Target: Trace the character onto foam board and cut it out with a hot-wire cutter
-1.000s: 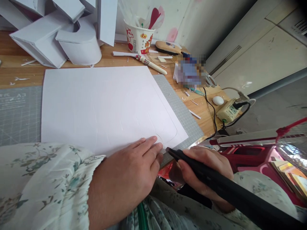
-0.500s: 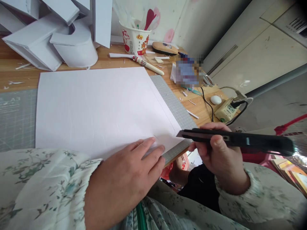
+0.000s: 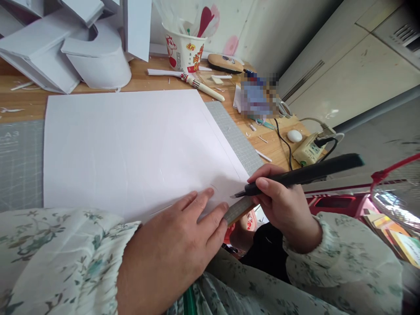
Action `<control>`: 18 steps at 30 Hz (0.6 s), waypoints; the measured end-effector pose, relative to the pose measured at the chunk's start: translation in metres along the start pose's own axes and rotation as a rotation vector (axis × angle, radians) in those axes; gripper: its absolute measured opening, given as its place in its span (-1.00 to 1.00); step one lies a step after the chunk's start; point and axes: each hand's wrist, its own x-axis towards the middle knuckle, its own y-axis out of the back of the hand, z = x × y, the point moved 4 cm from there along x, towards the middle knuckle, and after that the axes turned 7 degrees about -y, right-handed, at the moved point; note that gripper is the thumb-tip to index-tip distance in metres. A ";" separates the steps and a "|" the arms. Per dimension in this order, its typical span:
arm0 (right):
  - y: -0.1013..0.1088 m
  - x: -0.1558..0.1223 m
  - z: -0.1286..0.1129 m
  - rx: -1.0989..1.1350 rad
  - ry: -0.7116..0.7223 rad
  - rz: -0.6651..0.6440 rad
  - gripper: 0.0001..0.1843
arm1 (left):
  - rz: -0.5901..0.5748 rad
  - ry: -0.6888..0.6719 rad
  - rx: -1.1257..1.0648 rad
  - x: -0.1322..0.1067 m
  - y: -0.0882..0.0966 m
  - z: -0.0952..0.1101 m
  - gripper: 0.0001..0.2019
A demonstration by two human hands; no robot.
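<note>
A large white sheet [image 3: 131, 144] lies on a grey cutting mat [image 3: 19, 162] on the wooden desk. My left hand [image 3: 177, 240] rests flat on the sheet's near right corner, fingers stretched out and pressing it down. My right hand [image 3: 282, 205] grips a long black utility knife [image 3: 305, 175]. The knife's tip touches the sheet's near right corner, just right of my left fingertips. Faint curved lines run along the sheet's right side.
White folded paper shapes [image 3: 82, 48] stand at the back left. A paper cup [image 3: 183, 52] with tools, a white pen [image 3: 203, 89], a brush [image 3: 226, 63], a white egg-shaped object [image 3: 294, 135] and a power strip [image 3: 308, 151] with cables sit at the back right. Red items lie beyond the desk edge.
My right hand lifted the knife from below the desk edge, held it level, then tilted its tip down onto the sheet's corner. My left hand stayed pressing the sheet.
</note>
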 end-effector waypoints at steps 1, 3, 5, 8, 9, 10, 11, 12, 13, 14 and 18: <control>-0.002 0.001 0.000 0.003 0.010 0.004 -0.74 | 0.009 0.000 -0.001 0.000 0.000 0.000 -0.67; -0.006 0.002 0.000 -0.010 0.041 -0.001 -0.75 | 0.013 0.003 -0.002 0.001 0.000 0.000 -0.68; -0.008 0.002 0.002 -0.056 0.062 -0.005 -0.74 | 0.014 0.006 -0.005 0.001 0.000 0.000 -0.69; -0.008 0.000 0.006 -0.108 0.072 -0.006 -0.73 | 0.019 0.024 -0.026 0.001 0.000 0.000 -0.71; -0.008 0.000 0.007 -0.112 0.072 -0.001 -0.73 | 0.022 0.031 -0.034 0.001 0.000 0.001 -0.71; -0.008 0.000 0.007 -0.107 0.073 0.005 -0.73 | 0.018 0.037 -0.039 0.001 0.000 0.001 -0.71; -0.007 -0.001 0.008 -0.098 0.072 0.011 -0.74 | 0.013 0.041 -0.042 0.001 0.000 0.001 -0.71; -0.007 -0.001 0.008 -0.089 0.071 0.014 -0.74 | 0.005 0.043 -0.043 0.000 -0.001 0.002 -0.71; -0.007 -0.001 0.008 -0.084 0.069 0.016 -0.74 | 0.004 0.042 -0.041 0.001 -0.001 0.002 -0.71; -0.008 -0.001 0.007 -0.081 0.069 0.016 -0.74 | 0.006 0.042 -0.040 0.001 -0.001 0.002 -0.71; -0.009 -0.001 0.006 -0.104 0.072 0.014 -0.73 | 0.008 0.042 -0.041 0.002 -0.001 0.001 -0.70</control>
